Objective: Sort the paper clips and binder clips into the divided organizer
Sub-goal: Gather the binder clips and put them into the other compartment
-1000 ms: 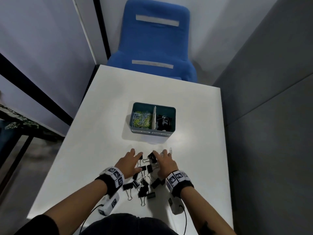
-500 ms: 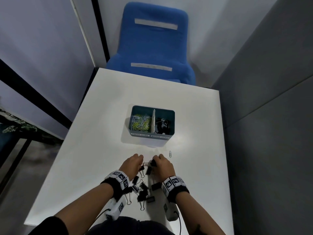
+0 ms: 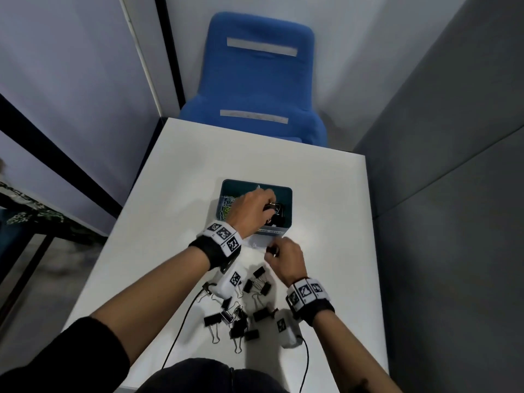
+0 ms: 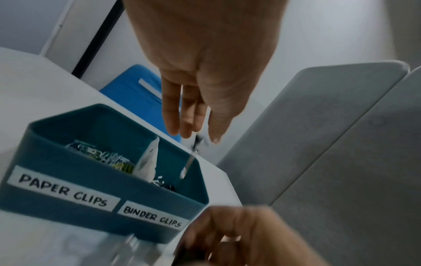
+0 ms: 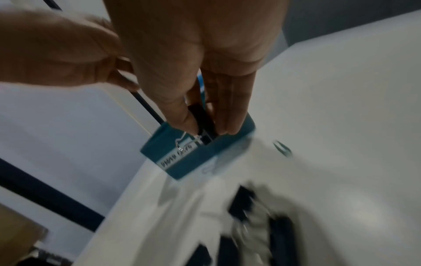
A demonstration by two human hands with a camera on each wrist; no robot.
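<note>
The left hand (image 3: 252,207) hangs over the teal organizer (image 3: 286,194) on the counter (image 3: 175,222), fingers released, a binder clip (image 4: 193,149) below them. Just before the organizer, the right hand (image 3: 286,259) pinches a black clip (image 5: 202,118). More binder clips (image 3: 238,316) lie nearer the person.

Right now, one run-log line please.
left hand: over organizer, binder clip dropping | right hand: pinching binder clip | pile: unsorted

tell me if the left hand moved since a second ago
Yes. The left hand went forward from the binder clip pile to over the organizer, away from the table's near edge.
</note>
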